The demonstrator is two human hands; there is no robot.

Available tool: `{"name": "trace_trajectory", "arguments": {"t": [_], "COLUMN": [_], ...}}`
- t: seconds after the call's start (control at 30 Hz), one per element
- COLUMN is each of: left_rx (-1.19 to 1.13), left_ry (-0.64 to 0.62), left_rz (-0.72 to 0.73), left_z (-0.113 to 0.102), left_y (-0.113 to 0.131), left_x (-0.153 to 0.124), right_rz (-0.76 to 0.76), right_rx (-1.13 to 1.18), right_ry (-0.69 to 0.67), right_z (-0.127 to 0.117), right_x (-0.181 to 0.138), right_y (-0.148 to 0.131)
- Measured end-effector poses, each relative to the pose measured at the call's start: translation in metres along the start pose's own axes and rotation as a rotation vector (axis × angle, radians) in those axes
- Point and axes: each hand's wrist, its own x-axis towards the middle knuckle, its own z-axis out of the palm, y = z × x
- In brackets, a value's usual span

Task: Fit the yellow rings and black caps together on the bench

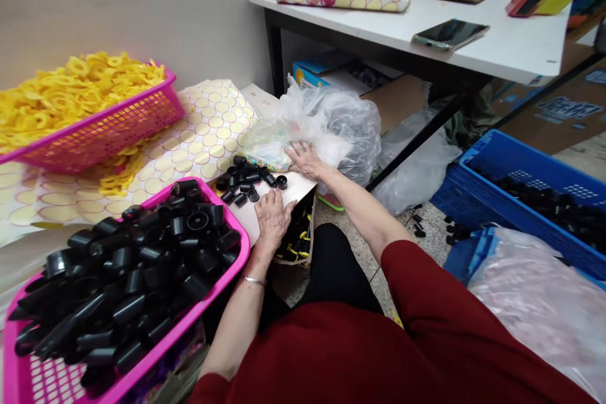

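Note:
My left hand [273,218] lies on a white board [300,190], fingers bent slightly and apart, close to loose black plastic pieces [246,186], short and tube-like. Nothing shows in it. My right hand [305,160] rests with fingers spread on a clear plastic bag [269,142] of tiny multicoloured bits, at the far end of the board. One black ring-shaped piece [281,182] sits between the two hands. Below the board, an open cardboard box [310,227] contains black and yellow parts. A pink basket [243,246] heaped with black tubes stands left of my left forearm.
Another pink basket [156,104] with yellow rings stands on sheets of round stickers [208,120] at left. A white table [379,28] with a phone [449,35] is ahead; its black leg slants down. Blue crates [534,158] and a filled plastic bag [540,309] are at right.

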Motion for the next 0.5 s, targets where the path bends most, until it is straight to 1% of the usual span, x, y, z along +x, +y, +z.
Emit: {"name": "trace_trajectory", "arguments": {"t": [0.1,0.17,0.23,0.3,0.4,0.5], "left_rx": [-0.105,-0.199,-0.289,-0.349,-0.408,-0.423], "left_ry": [0.062,0.137,0.233,0.311,0.361,0.408], "left_rz": [-0.042,-0.078,-0.114,-0.147,-0.174,-0.208], "left_z": [0.005,0.009,0.013,0.017,0.020,0.021], "left_y": [-0.007,-0.013,-0.017,-0.020,-0.019,-0.018], "left_x": [-0.001,-0.001,-0.003,-0.004,-0.008,-0.011], "right_rz": [0.007,0.022,0.038,0.046,0.035,0.010], "right_rx": [0.011,-0.001,0.009,0.068,0.174,0.242], "right_ry": [0.009,0.080,0.186,0.271,0.330,0.342], "right_z": [-0.006,-0.009,-0.010,-0.008,0.000,0.010], "right_x": [0.000,-0.009,-0.024,-0.039,-0.052,-0.054], "right_y": [-0.003,-0.011,-0.024,-0.041,-0.067,-0.085]}}
